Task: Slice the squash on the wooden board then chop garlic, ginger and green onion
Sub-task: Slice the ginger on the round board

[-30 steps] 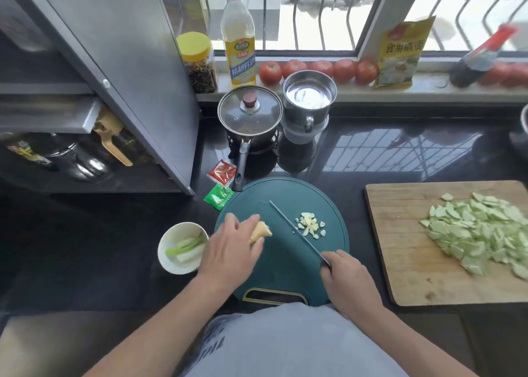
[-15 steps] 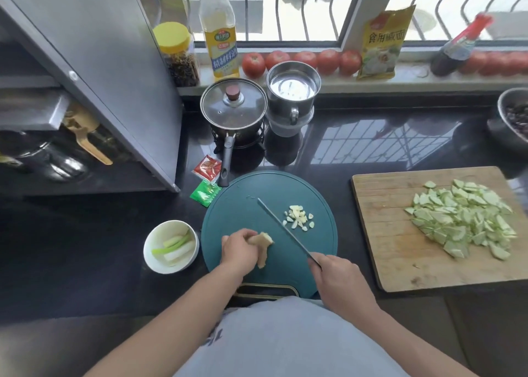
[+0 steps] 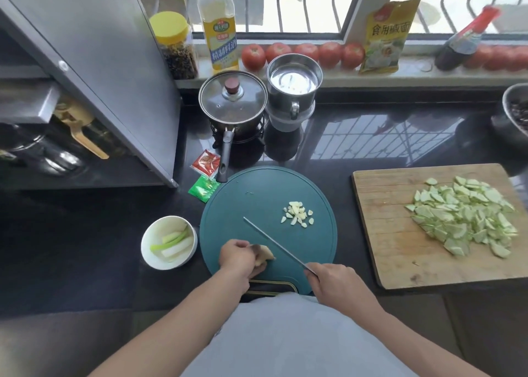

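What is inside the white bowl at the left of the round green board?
The white bowl holds a few uncut green onion pieces, pale stalks with green ends. What lies beneath them on the bowl's bottom is covered.

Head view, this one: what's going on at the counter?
A person is prepping vegetables. The left hand grips a piece of ginger on the round teal board, while the right hand holds a knife angled above it. Chopped garlic already lies on that board, and sliced squash is piled on the wooden board. Green onion waits uncut in a white bowl.
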The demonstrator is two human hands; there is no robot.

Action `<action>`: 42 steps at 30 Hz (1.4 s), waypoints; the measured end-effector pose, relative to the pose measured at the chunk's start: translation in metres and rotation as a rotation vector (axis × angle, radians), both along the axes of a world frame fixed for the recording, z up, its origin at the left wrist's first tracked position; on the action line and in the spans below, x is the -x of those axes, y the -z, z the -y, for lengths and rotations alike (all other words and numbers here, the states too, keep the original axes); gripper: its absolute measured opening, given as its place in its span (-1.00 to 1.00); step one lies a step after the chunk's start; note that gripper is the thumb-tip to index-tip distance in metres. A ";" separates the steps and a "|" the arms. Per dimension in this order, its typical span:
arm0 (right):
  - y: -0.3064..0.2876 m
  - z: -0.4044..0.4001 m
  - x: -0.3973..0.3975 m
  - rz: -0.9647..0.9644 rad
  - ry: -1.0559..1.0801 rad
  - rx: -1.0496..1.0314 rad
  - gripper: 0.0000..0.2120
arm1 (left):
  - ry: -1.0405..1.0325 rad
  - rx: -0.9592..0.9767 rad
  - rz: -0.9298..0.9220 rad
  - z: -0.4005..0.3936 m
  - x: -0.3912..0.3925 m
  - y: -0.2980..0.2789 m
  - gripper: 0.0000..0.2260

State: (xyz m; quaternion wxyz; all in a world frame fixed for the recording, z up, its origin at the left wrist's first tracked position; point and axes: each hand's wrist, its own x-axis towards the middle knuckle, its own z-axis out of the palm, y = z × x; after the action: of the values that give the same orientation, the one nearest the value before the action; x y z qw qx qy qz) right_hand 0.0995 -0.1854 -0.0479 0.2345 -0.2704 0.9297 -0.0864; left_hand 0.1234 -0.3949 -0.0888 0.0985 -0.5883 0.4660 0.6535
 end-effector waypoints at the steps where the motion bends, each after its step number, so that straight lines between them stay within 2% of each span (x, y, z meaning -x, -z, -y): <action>1: 0.000 0.001 -0.001 -0.016 -0.026 -0.015 -0.74 | -0.028 -0.005 0.000 0.000 0.001 0.001 -0.87; 4: -0.007 0.009 -0.004 -0.065 -0.100 -0.063 -0.85 | -0.043 -0.069 -0.013 -0.004 0.002 0.008 -0.83; 7: -0.007 0.015 -0.005 -0.102 -0.128 -0.089 -0.80 | -0.032 -0.129 -0.031 -0.014 0.000 0.013 -0.69; 9: -0.004 0.017 -0.006 -0.071 -0.138 -0.107 -0.85 | -0.056 -0.139 -0.043 -0.018 0.000 0.013 -0.68; 15: -0.002 0.010 -0.011 -0.051 -0.137 -0.118 -0.85 | -0.016 -0.129 -0.026 -0.021 -0.005 0.018 -0.67; 19: 0.005 0.005 -0.010 -0.048 -0.096 -0.111 -0.76 | 0.062 -0.057 0.005 -0.021 -0.005 0.024 -0.67; 26: 0.001 0.007 -0.006 0.024 -0.090 -0.134 -0.72 | 0.175 0.061 0.056 -0.020 -0.007 0.026 -0.68; 32: 0.002 0.005 -0.006 0.042 -0.073 -0.112 -0.77 | 0.211 0.074 0.076 -0.019 -0.007 0.028 -0.67; 37: 0.004 -0.012 -0.010 0.040 -0.056 -0.170 -0.83 | 0.215 0.066 0.076 -0.016 -0.007 0.033 -0.75; 42: 0.010 -0.012 -0.009 0.002 -0.083 -0.176 -0.74 | 0.224 0.065 0.084 -0.014 -0.006 0.033 -0.75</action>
State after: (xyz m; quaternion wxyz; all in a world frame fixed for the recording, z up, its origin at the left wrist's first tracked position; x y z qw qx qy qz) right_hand 0.1085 -0.1732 -0.0584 0.2614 -0.2869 0.9216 0.0050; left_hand 0.1296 -0.3811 -0.1220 0.1711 -0.5624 0.5453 0.5976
